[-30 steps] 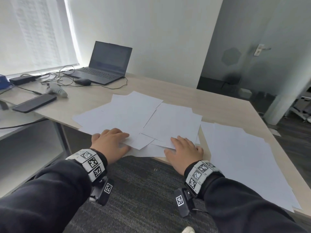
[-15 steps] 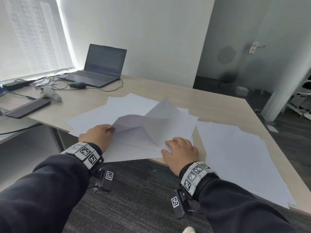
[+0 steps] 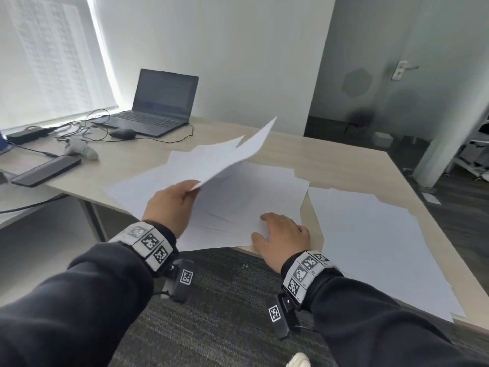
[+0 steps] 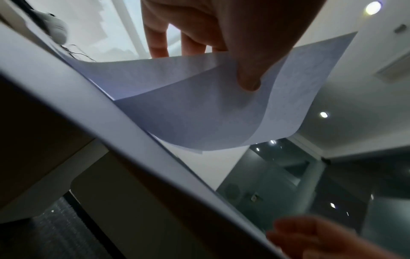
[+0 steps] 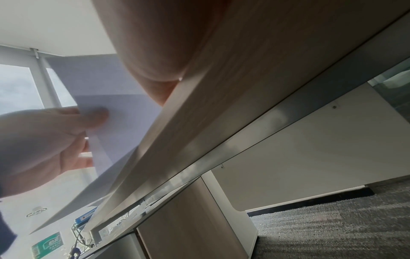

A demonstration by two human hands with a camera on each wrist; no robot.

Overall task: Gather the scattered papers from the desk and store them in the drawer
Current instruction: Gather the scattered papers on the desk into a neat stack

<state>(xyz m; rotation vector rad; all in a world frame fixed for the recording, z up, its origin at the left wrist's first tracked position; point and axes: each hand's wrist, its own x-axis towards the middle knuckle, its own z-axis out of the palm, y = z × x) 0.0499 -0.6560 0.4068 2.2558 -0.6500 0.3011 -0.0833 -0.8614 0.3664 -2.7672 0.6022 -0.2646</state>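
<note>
Pale wooden table (image 3: 330, 165) beside the laptop (image 3: 158, 107): left hand (image 3: 172, 205) is pinching lifted sheets (image 3: 219, 160) between thumb and fingers, raising them above the scattered papers (image 3: 251, 197), while right hand (image 3: 284, 237), fingers flat and apart, is pressing those down, probably against sliding.

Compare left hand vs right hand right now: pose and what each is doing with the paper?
The left hand is raised off the desk, while the right hand lies on the flat sheets at the near edge. The left pinches the lifted sheets between thumb and fingers; the right presses with spread fingers. Both touch white paper.
</note>
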